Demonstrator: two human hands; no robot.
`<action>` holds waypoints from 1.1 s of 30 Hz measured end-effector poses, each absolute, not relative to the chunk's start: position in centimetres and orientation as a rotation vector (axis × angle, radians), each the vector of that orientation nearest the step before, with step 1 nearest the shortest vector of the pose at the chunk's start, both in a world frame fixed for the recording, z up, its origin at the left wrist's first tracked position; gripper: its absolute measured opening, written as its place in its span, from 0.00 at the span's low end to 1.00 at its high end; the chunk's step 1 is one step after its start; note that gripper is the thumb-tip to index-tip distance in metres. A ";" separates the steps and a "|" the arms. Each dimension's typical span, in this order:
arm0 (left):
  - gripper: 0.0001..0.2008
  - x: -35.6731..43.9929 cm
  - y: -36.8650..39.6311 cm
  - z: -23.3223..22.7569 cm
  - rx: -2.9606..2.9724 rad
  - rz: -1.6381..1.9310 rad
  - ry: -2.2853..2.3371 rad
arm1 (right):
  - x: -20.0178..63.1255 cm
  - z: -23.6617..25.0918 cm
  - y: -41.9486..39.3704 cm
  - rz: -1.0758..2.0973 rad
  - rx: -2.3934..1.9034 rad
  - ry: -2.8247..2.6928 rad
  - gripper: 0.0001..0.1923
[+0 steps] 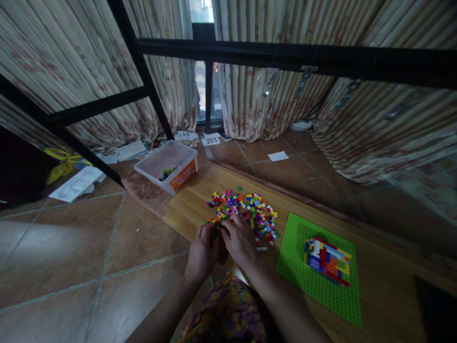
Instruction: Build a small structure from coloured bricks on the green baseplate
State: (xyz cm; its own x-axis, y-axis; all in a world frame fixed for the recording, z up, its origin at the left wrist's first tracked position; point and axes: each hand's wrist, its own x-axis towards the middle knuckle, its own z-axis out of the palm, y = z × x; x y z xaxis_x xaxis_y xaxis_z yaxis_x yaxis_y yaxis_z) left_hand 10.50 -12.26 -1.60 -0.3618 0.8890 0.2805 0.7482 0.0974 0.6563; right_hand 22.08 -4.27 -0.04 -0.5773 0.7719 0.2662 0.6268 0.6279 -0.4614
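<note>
My left hand [203, 252] and my right hand [240, 240] are pressed together at the near edge of a pile of small coloured bricks [246, 212] on a wooden board [193, 202]. The fingers of both hands curl toward each other over the pile's near-left bricks; what lies between them is hidden. To the right, a green baseplate [296, 247] lies flat on the board and carries a low block of red, white, yellow and blue bricks [327, 261]. A single pale brick [262, 248] sits loose between my right hand and the baseplate.
A clear plastic tub [166, 165] with an orange label stands on the tiled floor beyond the board's far left corner. Black metal bars [285, 55] cross overhead in front of curtains. Papers [277, 156] and white packaging [76, 183] lie on the floor.
</note>
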 end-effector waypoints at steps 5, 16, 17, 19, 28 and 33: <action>0.12 11.0 -11.4 -1.6 1.689 1.106 2.060 | 24.2 -0.2 -3.5 0.334 -1.125 -2.439 0.08; 0.12 10.2 -8.8 -0.5 1.691 1.280 1.889 | 27.3 1.2 -3.9 0.415 -1.161 -2.268 0.08; 0.12 9.4 -7.9 -0.5 1.678 1.288 1.938 | 27.5 1.3 -4.2 0.430 -1.161 -2.249 0.08; 0.12 7.7 -6.0 -0.4 1.641 1.268 2.042 | 27.7 1.4 -4.9 0.459 -1.162 -2.222 0.08; 0.12 3.3 -1.9 -0.7 1.829 0.891 2.147 | 29.3 -0.4 -6.5 0.568 -1.161 -2.151 0.09; 0.08 3.6 -1.9 -0.7 1.827 0.856 2.147 | 29.5 -0.5 -6.5 0.569 -1.158 -2.148 0.10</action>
